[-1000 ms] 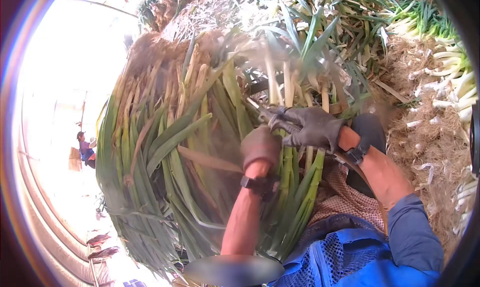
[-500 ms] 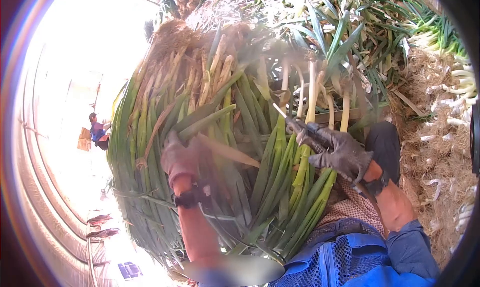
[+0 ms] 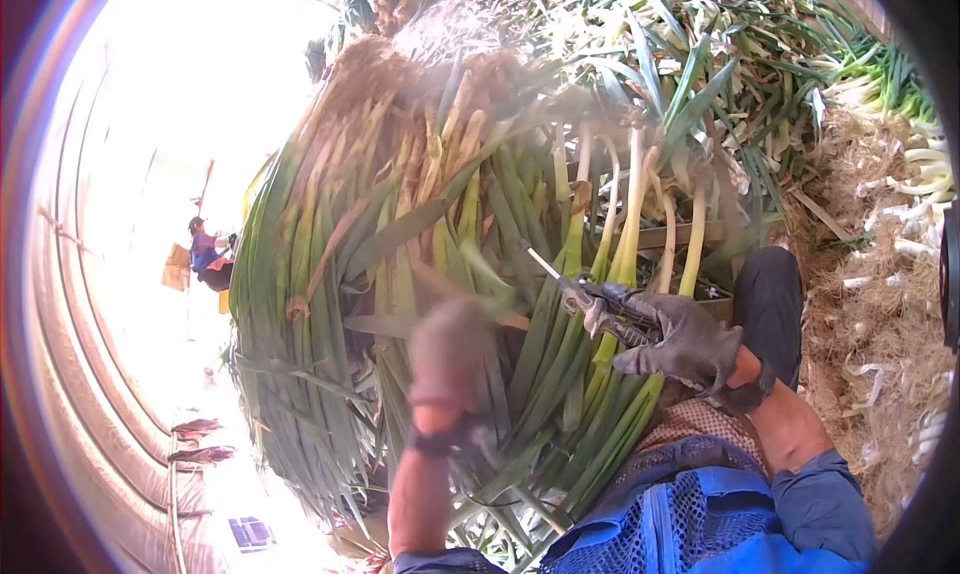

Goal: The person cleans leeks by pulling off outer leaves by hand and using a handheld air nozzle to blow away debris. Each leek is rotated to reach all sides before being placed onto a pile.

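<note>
My right hand (image 3: 685,339), in a dark glove, is closed around an air blow gun (image 3: 610,309). The gun's thin pale nozzle points up and left, over the stalks. My left hand (image 3: 450,349), also gloved, is smeared by motion above the middle of the pile, so its fingers cannot be made out. A blurred strip of green leaf (image 3: 485,274) shows just above it. Under both hands lies a large heap of long green onions (image 3: 300,224), roots at the top and leaves hanging toward me. Several paler, cleaner stalks (image 3: 632,204) lie apart beyond the gun.
Loose leaves and peelings (image 3: 690,74) are heaped at the back. On the right, trimmed onions with roots (image 3: 865,274) cover the ground beside my knee (image 3: 770,294). A co-worker (image 3: 208,254) is far off at left near a cardboard box (image 3: 177,267).
My left hand has swept right across the heap, away from the leaves it was at. My right hand stays nearly in place with the blow gun, its nozzle slightly lower and further left.
</note>
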A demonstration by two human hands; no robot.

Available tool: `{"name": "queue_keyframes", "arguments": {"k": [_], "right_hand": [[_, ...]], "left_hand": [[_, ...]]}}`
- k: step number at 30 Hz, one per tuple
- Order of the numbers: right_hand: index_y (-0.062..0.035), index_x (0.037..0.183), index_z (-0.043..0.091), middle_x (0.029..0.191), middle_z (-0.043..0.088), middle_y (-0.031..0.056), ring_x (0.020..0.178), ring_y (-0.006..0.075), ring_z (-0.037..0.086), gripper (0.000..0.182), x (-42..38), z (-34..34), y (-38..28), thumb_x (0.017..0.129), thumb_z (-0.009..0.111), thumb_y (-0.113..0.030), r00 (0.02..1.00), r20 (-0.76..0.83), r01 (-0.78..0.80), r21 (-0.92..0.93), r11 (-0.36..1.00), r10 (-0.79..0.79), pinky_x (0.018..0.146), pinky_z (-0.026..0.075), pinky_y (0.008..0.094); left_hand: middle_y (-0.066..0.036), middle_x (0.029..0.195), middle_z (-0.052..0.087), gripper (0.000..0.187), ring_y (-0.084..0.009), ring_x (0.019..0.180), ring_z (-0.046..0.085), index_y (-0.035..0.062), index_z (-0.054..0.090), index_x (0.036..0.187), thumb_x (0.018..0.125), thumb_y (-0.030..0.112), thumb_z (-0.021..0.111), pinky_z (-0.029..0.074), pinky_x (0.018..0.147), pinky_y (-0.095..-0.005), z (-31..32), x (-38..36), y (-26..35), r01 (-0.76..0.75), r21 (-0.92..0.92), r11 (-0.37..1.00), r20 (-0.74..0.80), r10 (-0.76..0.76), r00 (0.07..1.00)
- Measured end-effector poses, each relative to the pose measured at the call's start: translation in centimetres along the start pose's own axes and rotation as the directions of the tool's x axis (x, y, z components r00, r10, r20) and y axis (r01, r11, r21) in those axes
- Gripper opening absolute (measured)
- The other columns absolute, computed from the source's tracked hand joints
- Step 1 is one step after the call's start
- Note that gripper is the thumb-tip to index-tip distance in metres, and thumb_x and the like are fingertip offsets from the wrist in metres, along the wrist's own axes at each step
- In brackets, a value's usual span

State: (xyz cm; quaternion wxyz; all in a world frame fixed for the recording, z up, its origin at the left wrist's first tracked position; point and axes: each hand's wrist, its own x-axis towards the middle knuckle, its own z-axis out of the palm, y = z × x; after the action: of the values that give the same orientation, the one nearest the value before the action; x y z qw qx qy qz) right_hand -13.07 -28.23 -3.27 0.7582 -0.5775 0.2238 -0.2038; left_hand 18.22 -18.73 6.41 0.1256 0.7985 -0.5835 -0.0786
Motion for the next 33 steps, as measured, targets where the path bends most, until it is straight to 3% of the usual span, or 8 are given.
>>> {"name": "queue_keyframes", "arguments": {"k": [4, 11, 18, 21, 24, 26, 29, 33], "right_hand": [[0.0003, 0.16, 0.055, 0.16, 0.063, 0.0081, 0.14, 0.014, 0.058, 0.078, -0.4, -0.4, -0.7, 0.091, 0.09, -0.012, 0.997, -0.011, -0.072, 0.023, 0.997, 0.072, 0.119, 0.046, 0.0318], [0.0033, 0.166, 0.046, 0.151, 0.065, 0.003, 0.138, 0.0103, 0.057, 0.089, -1.8, -1.6, -1.4, 0.089, 0.09, -0.002, 0.985, -0.169, 0.043, 0.303, 0.952, 0.01, 0.112, 0.05, 0.0284], [0.0026, 0.158, 0.055, 0.143, 0.066, 0.0013, 0.133, 0.0104, 0.059, 0.074, -2.9, -2.1, -1.3, 0.092, 0.088, -0.003, 0.988, -0.153, 0.073, 0.29, 0.954, -0.029, 0.115, 0.046, 0.0308], [0.0008, 0.157, 0.057, 0.143, 0.066, 0.0016, 0.133, 0.0109, 0.059, 0.071, -2.4, -2.3, -0.9, 0.092, 0.087, -0.003, 0.991, -0.134, 0.029, 0.261, 0.965, 0.006, 0.115, 0.046, 0.0309], [-0.0027, 0.154, 0.061, 0.151, 0.065, 0.0029, 0.141, 0.0125, 0.057, 0.069, -1.9, -1.9, -1.3, 0.09, 0.085, 0.001, 0.994, -0.106, 0.008, 0.213, 0.977, 0.015, 0.119, 0.044, 0.031], [-0.0037, 0.153, 0.062, 0.154, 0.065, 0.0033, 0.145, 0.0134, 0.056, 0.068, -1.6, -1.7, -1.3, 0.089, 0.085, 0.004, 0.994, -0.105, -0.001, 0.228, 0.974, 0.026, 0.121, 0.044, 0.0313], [-0.0024, 0.153, 0.062, 0.153, 0.066, 0.0034, 0.145, 0.0136, 0.056, 0.068, -1.3, -1.1, -1.3, 0.089, 0.085, 0.004, 0.99, -0.126, -0.017, 0.288, 0.957, 0.056, 0.122, 0.044, 0.0319], [-0.0005, 0.154, 0.06, 0.151, 0.067, 0.0044, 0.145, 0.0141, 0.056, 0.068, -1.3, -1.0, -1.6, 0.09, 0.084, 0.005, 0.991, -0.135, 0.033, 0.273, 0.961, 0.005, 0.121, 0.044, 0.032]], "left_hand": [[-0.015, 0.092, 0.077, 0.016, -0.0236, 0.082, 0.074, 0.0015, 0.079, 0.107, 0.092, 0.007, 0.077, 0.06, 0.078, -0.0372, 0.3, -3.3, 6.5, -0.168, -0.116, 0.979, 0.36, 0.199, 0.911], [-0.013, 0.13, 0.079, 0.046, -0.0371, 0.107, 0.078, 0.0037, 0.077, 0.128, 0.091, 0.031, 0.082, 0.061, 0.093, -0.0478, -8.1, 12.4, 0.7, -0.122, -0.103, 0.987, -0.305, 0.085, 0.948], [-0.009, 0.118, 0.083, 0.039, -0.0331, 0.103, 0.08, 0.0087, 0.081, 0.126, 0.089, 0.019, 0.085, 0.062, 0.095, -0.0445, -6.8, 13.8, -0.4, 0.086, 0.742, 0.665, 0.088, -0.223, 0.971], [-0.012, 0.099, 0.082, 0.026, -0.0311, 0.093, 0.08, 0.0149, 0.084, 0.101, 0.089, 0.037, 0.08, 0.062, 0.086, -0.0444, -10.1, 16.8, -4.6, -0.021, 0.225, 0.974, 0.089, 0.001, 0.996], [-0.01, 0.11, 0.08, 0.019, -0.0268, 0.1, 0.077, 0.0108, 0.081, 0.114, 0.1, 0.015, 0.068, 0.063, 0.088, -0.0368, -15.1, 19.4, -1.0, -0.251, 0.757, 0.604, -0.081, 0.468, 0.88], [-0.016, 0.136, 0.07, 0.037, -0.0278, 0.125, 0.067, 0.0046, 0.075, 0.13, 0.095, 0.014, 0.067, 0.055, 0.107, -0.0383, -17.4, 20.7, -0.7, -0.611, -0.038, 0.791, -0.367, 0.558, 0.744], [-0.019, 0.138, 0.069, 0.03, -0.0275, 0.125, 0.069, 0.0007, 0.075, 0.129, 0.102, 0.012, 0.065, 0.057, 0.106, -0.0377, -21.8, 25.7, 6.0, -0.744, 0.201, 0.637, -0.482, 0.726, 0.491], [-0.019, 0.123, 0.076, 0.026, -0.032, 0.114, 0.075, 0.0073, 0.078, 0.127, 0.103, 0.013, 0.07, 0.063, 0.09, -0.0388, -17.2, 27.2, 3.5, -0.569, 0.094, 0.817, -0.469, 0.54, 0.699]]}}
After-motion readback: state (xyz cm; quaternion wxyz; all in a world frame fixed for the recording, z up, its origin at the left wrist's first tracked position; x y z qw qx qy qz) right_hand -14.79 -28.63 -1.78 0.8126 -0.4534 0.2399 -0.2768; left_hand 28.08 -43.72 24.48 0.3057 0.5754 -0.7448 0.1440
